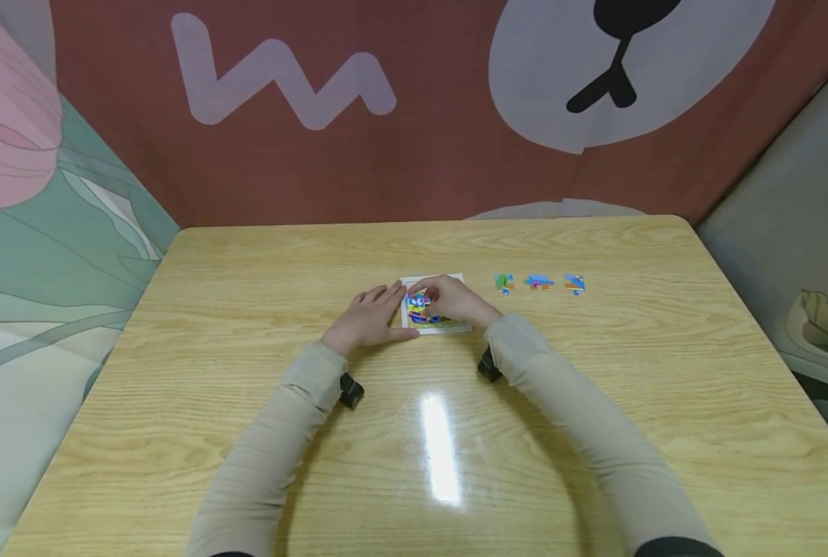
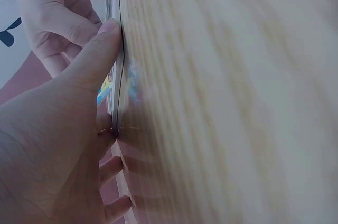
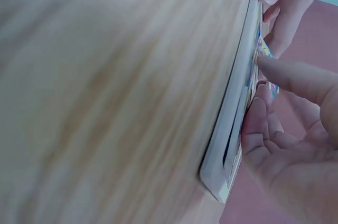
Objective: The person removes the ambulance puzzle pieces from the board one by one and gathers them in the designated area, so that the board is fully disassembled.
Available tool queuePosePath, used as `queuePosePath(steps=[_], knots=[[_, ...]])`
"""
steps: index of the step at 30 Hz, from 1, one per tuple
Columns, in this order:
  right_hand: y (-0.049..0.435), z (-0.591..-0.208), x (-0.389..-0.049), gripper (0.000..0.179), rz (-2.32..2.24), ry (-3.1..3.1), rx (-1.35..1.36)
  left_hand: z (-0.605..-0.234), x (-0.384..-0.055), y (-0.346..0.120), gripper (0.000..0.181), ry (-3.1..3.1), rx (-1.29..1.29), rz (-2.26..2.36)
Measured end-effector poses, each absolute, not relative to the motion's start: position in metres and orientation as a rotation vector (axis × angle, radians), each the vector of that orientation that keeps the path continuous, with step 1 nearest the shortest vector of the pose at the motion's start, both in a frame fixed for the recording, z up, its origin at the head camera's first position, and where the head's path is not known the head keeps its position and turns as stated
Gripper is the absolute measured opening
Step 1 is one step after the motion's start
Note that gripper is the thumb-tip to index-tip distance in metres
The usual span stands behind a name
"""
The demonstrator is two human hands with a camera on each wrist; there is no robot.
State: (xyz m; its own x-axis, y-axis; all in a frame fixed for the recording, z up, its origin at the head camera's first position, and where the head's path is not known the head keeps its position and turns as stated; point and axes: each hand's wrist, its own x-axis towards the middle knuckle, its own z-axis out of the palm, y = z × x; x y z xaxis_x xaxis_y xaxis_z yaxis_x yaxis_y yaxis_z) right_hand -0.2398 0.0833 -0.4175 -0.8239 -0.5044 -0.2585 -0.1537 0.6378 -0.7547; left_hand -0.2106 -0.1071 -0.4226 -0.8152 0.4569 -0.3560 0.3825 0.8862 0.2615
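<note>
The puzzle board [image 1: 449,330] is lying on the table [image 1: 247,348], a little far of the middle. The left hand [image 1: 368,319] is bracing its left side with spread fingers, the thumb pressing along the near edge. The right hand [image 1: 452,300] is reaching over the board, its thumb and fingers apparently pinching a tilted piece [image 3: 266,50], though the exact contact is partly hiding. That piece could be jamming against its neighbours if it is going in at a slant, and pressing hard then could be popping nearby pieces up. If the left hand is easing off, the board could be sliding under the push. Three loose pieces [image 1: 539,282] are sitting right of the board; a sleeve [image 1: 518,344] swinging wide could be scattering them.
</note>
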Motion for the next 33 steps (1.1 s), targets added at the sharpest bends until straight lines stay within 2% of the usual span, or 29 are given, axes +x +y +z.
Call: queuePosePath(steps=[15,33], knots=[[0.093,-0.407,-0.237,0.038,-1.228,2.296,-0.413,-0.422,-0.210,-0.106,0.093,2.642,0.615,0.233],[0.141,-0.384,-0.229,0.035,-1.334,2.318,-0.314,-0.420,-0.209,-0.105,0.093,2.639,0.593,0.229]])
